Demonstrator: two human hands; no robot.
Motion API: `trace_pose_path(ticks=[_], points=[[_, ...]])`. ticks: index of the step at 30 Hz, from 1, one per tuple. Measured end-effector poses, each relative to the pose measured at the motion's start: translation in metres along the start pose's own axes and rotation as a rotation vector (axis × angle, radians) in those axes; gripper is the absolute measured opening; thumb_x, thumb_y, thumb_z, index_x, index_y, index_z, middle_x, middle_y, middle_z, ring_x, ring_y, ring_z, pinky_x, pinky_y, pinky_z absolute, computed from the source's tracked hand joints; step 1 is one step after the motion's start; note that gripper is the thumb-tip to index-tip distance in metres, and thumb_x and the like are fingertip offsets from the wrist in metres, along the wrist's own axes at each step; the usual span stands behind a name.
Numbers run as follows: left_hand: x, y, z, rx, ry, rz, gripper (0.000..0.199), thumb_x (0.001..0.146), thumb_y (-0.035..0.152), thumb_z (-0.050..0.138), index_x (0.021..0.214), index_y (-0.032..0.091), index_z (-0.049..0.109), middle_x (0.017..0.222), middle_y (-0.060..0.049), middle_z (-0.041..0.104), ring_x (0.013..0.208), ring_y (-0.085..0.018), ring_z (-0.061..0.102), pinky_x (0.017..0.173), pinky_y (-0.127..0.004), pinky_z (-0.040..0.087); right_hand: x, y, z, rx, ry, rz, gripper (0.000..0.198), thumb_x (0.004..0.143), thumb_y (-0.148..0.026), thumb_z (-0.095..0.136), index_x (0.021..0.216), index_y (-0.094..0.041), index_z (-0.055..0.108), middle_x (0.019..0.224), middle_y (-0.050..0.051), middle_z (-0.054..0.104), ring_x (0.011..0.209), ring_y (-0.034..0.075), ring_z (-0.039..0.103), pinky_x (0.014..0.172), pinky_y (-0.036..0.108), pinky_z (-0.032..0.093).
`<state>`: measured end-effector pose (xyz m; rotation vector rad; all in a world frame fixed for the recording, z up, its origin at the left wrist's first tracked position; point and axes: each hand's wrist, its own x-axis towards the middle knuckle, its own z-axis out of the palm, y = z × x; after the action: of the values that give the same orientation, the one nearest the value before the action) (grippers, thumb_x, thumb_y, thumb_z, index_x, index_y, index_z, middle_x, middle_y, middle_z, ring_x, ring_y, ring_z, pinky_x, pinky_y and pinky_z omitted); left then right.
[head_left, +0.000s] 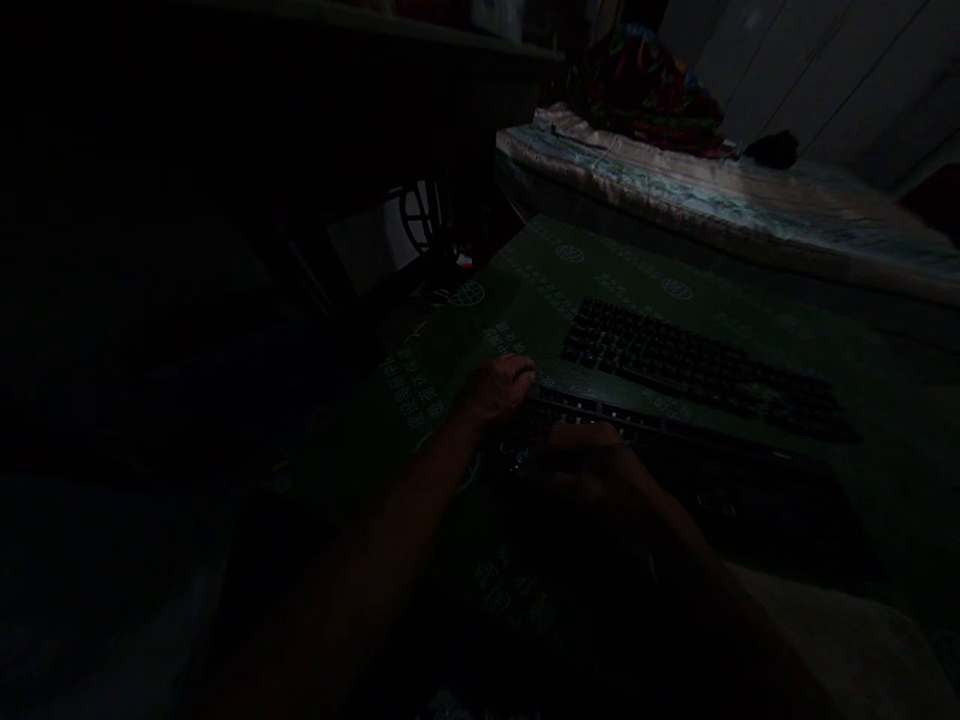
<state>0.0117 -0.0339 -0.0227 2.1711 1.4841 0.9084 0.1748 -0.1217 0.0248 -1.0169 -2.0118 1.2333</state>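
Observation:
A black keyboard (765, 485) lies on a green printed sheet, its left part showing small light spots where keycaps are off. My left hand (501, 390) is curled with its fingers closed at the keyboard's far left corner, holding it there. Over the left part of the keyboard, my right hand (592, 460) is closed, fingers pinched together. A dark, thin shape shows at those fingers, too dim to name. Behind the keyboard, rows of black keycaps (675, 355) are laid out in keyboard order. Deep shadow hides much of both hands and the near side.
The green sheet (517, 290) carries white lettering and globe marks. A bed or mattress with a pale patterned cover (675, 185) stands behind, a dark red patterned cloth heap (645, 95) on it. A dark table (465, 45) rises at the left; a pale cloth-like surface (832, 630) lies near right.

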Motion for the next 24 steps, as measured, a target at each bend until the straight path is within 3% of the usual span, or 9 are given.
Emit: trace_pose_path(ticks=[4,7,10,13,24], points=[[0.000,-0.001,0.000,-0.013,0.004,0.002,0.025,0.083,0.027,0.044,0.089,0.019,0.066,0.093,-0.004,0.067,0.087,-0.017,0.062,0.080,-0.028,0.048,0.000,-0.002,-0.003,-0.016,-0.040,-0.007,0.009,0.069,-0.013,0.058,0.069,-0.016,0.066,0.068,0.001,0.065,0.062,0.013,0.057,0.057,0.021,0.044],[0.000,-0.002,0.001,-0.025,0.008,0.019,0.024,0.083,0.026,0.044,0.090,0.019,0.066,0.092,-0.004,0.067,0.086,-0.016,0.062,0.080,-0.027,0.048,-0.001,-0.003,-0.011,0.012,-0.086,0.065,0.008,0.066,-0.011,0.058,0.066,-0.015,0.065,0.063,0.000,0.063,0.060,0.013,0.057,0.054,0.021,0.043],[0.000,-0.001,0.001,-0.024,0.007,0.025,0.025,0.083,0.026,0.044,0.090,0.017,0.066,0.093,-0.005,0.067,0.086,-0.017,0.062,0.080,-0.028,0.048,-0.001,-0.003,-0.014,0.038,-0.012,0.117,0.007,0.066,-0.013,0.060,0.068,-0.015,0.066,0.065,0.000,0.064,0.060,0.013,0.058,0.054,0.022,0.043],[-0.001,0.000,0.000,-0.006,0.007,0.004,0.025,0.083,0.026,0.044,0.090,0.017,0.067,0.094,-0.005,0.067,0.086,-0.018,0.062,0.080,-0.029,0.048,0.000,0.000,-0.009,0.050,0.046,0.070,0.008,0.067,-0.016,0.061,0.071,-0.016,0.067,0.069,0.001,0.066,0.063,0.014,0.059,0.058,0.023,0.045],[0.000,-0.002,0.000,-0.017,0.002,-0.006,0.025,0.083,0.027,0.045,0.091,0.018,0.067,0.094,-0.005,0.068,0.088,-0.018,0.063,0.081,-0.029,0.048,-0.001,0.000,-0.010,-0.041,0.020,0.039,0.010,0.068,-0.014,0.059,0.071,-0.016,0.068,0.069,0.001,0.066,0.062,0.013,0.058,0.057,0.022,0.043]])
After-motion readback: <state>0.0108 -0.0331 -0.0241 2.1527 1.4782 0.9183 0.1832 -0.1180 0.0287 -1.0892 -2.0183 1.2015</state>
